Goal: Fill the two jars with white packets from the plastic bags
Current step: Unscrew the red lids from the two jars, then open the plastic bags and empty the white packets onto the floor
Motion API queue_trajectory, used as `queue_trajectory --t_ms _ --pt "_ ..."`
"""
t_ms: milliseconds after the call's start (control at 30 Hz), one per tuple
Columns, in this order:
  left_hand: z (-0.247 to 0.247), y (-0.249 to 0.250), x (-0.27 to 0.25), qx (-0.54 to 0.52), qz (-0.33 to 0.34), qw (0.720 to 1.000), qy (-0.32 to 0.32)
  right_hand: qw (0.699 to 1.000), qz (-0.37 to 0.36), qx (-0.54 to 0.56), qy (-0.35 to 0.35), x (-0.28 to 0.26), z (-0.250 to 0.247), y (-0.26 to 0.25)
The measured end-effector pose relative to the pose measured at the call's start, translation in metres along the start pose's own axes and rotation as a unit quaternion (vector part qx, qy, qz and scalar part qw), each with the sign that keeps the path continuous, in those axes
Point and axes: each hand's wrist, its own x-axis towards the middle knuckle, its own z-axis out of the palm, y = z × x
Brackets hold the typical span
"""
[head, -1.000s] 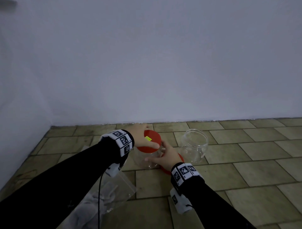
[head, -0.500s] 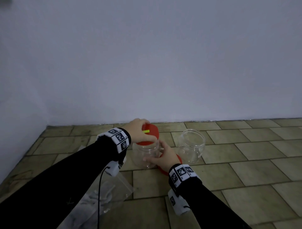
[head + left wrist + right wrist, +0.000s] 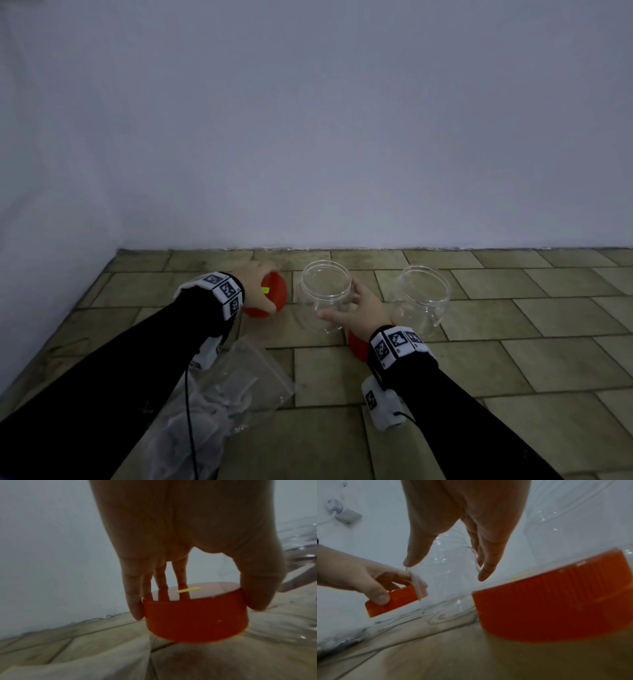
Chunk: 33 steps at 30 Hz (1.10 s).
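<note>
Two clear, lidless jars stand on the tiled floor: a middle jar (image 3: 327, 294) (image 3: 447, 577) and a right jar (image 3: 423, 298) (image 3: 573, 513). My right hand (image 3: 359, 308) (image 3: 447, 569) holds the middle jar by its side, thumb and fingers around it. My left hand (image 3: 257, 291) (image 3: 195, 601) grips a red lid (image 3: 270, 296) (image 3: 193, 616) (image 3: 393, 600) by its rim, tilted and low over the floor, left of the middle jar. A clear plastic bag of white packets (image 3: 222, 394) lies under my left forearm.
A second red lid (image 3: 358, 344) (image 3: 556, 601) lies on the floor under my right wrist, in front of the jars. The wall runs close behind the jars and meets a side wall at the left. Bare tiles stretch to the right.
My left hand has lifted the red lid off the middle jar and carried it left and down towards the floor. My right hand has stayed on that jar.
</note>
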Motion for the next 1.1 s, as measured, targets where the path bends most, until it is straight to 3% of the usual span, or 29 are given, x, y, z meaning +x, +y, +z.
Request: queue_trajectory --t_ms 267,633,767,900,1000,1100 --pt "0.021 0.003 0.02 0.039 -0.013 0.998 -0.036 0.999 -0.004 0.035 -0.006 0.016 0.01 0.0" --pt "0.015 0.0 0.012 0.03 0.032 0.999 -0.02 1.0 -0.001 -0.016 -0.003 0.02 0.009 -0.009" --pt "0.006 0.002 -0.012 0.02 0.073 0.997 0.033 0.996 -0.031 -0.066 0.055 0.006 0.007 -0.022" --pt "0.009 0.002 -0.048 0.02 0.079 0.995 0.055 0.98 -0.136 -0.036 0.143 -0.035 0.02 -0.028" --pt "0.026 -0.006 -0.068 0.006 0.03 0.999 0.044 0.982 -0.135 -0.133 0.024 -0.057 0.042 -0.027" --pt "0.042 -0.015 -0.081 -0.005 -0.013 1.0 0.008 0.961 -0.093 -0.242 -0.095 -0.065 0.065 -0.024"
